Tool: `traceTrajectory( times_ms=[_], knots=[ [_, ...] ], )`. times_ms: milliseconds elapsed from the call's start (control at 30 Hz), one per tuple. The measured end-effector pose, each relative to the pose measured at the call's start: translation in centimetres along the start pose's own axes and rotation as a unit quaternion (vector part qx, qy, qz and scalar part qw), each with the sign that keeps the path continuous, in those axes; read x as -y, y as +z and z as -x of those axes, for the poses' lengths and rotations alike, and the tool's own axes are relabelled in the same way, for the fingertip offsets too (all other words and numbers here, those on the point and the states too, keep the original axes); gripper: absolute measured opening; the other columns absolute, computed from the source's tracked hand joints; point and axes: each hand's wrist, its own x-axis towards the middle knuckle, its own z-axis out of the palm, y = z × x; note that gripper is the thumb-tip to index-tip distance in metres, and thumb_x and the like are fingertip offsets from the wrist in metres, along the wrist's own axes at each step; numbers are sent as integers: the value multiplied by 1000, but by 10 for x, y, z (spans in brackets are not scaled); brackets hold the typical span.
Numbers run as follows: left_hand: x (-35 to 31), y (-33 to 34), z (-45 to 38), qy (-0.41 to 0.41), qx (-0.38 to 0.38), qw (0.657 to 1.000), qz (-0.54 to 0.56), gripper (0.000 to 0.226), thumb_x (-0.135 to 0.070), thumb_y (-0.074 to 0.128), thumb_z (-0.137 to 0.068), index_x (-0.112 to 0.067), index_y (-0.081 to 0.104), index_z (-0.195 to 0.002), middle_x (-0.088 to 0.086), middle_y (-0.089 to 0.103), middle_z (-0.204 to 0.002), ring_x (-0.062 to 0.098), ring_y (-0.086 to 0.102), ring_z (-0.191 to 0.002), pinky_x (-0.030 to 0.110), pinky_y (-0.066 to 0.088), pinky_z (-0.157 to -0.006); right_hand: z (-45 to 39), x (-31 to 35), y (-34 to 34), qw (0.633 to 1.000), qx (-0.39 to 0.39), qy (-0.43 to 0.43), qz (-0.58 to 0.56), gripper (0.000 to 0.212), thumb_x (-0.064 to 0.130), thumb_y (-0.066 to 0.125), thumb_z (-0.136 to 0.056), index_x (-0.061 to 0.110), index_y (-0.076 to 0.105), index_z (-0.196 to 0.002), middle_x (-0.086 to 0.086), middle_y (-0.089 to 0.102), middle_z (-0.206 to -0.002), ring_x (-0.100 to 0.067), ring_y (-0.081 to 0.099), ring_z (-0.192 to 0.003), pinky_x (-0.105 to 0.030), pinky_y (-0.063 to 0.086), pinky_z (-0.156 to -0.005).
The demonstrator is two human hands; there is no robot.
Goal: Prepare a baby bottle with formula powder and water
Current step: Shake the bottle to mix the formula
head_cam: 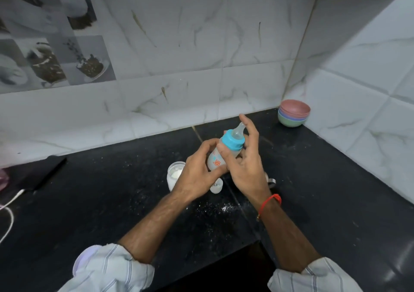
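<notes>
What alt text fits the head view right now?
Both hands hold a tilted baby bottle with a blue collar above a black counter: left hand grips the body, right hand near the collar. An open powder jar stands behind.

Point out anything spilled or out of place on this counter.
White powder lies scattered on the black counter, just in front of the open jar of powder, below the bottle that both hands hold. It looks like spilled formula. Nothing else stands out.
</notes>
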Motion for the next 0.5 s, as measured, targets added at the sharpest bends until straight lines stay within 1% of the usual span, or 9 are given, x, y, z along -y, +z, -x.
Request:
traceTrajectory(
  times_ms=[67,133,200,267,300,367,433,500],
  knots=[
    [5,-1,9,-5,7,1000,1,60,-41,80,-89,-32,50,-140,-18,68,-126,-1,69,-111,20,59,-89,7,-5,0,1000,20,16,-14,76,32,73,-94,56,31,-152,3,67,-128,-20,71,-118,-40,62,-94],
    [11,-3,17,-14,19,1000,6,65,-41,77,-89,-24,48,-144,-12,67,-131,6,68,-115,33,60,-95,13,-12,0,997,41,46,-38,78,25,74,-95,47,30,-155,-1,69,-127,-23,70,-119,-38,62,-94],
    [16,-3,25,-26,33,999,14,63,-35,76,-93,-20,46,-146,-8,67,-133,10,67,-118,39,59,-99,16,-16,-2,994,64,75,-36,73,28,75,-94,41,35,-154,-4,68,-128,-25,70,-120,-43,62,-96],
    [22,-4,30,-30,48,998,18,60,-28,74,-97,-17,44,-149,-5,66,-134,13,66,-120,41,58,-100,17,-18,-2,991,93,91,-8,62,38,75,-91,34,47,-147,-2,68,-129,-24,69,-120,-51,60,-99],
    [25,-5,33,-32,52,998,19,60,-26,73,-99,-16,43,-150,-5,65,-134,13,66,-121,40,58,-100,18,-19,-1,989,106,100,-1,59,42,74,-90,31,51,-143,-1,69,-128,-24,70,-119,-54,60,-99],
    [30,-7,37,-34,48,998,16,59,-25,72,-100,-15,42,-150,-7,64,-133,8,65,-119,30,58,-97,20,-20,3,987,116,111,0,56,44,74,-89,27,54,-138,0,70,-126,-24,71,-117,-56,60,-97],
    [34,-8,41,-35,30,999,6,58,-23,72,-99,-16,44,-149,-12,63,-131,2,63,-117,19,54,-94,24,-20,10,987,110,115,3,55,45,75,-87,26,56,-135,1,71,-124,-22,72,-115,-55,61,-96],
    [39,-10,44,-35,9,999,-8,57,-18,74,-97,-18,47,-147,-18,62,-128,-2,61,-117,13,51,-91,30,-20,18,988,97,121,12,53,45,74,-86,25,58,-133,4,71,-123,-21,72,-114,-53,61,-96]
  ],
)
